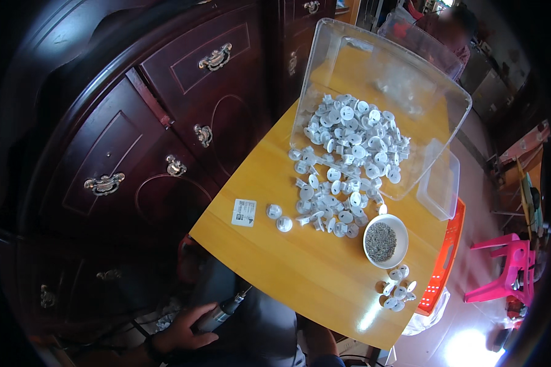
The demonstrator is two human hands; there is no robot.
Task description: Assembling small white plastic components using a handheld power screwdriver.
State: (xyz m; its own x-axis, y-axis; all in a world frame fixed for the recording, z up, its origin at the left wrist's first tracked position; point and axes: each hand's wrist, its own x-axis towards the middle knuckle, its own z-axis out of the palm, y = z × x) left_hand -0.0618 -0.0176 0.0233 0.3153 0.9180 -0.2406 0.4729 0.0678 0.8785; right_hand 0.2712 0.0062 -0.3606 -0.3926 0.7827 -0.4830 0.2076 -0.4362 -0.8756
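My left hand reaches in from the lower left, over my lap and below the table's near edge. Its fingers and thumb are closed round a dark grey electric screwdriver, whose thin bit points up toward the table. A bit of my right forearm shows at the lower edge; the hand itself is hidden. Many small white plastic parts with round faces spill across the table out of a tipped clear plastic bin. A white bowl of small metal screws stands beside them.
Two white parts lie apart near a printed card. Several more parts sit at the right corner. Dark wooden drawers line the left. An orange crate and pink stool stand right; a person is far back.
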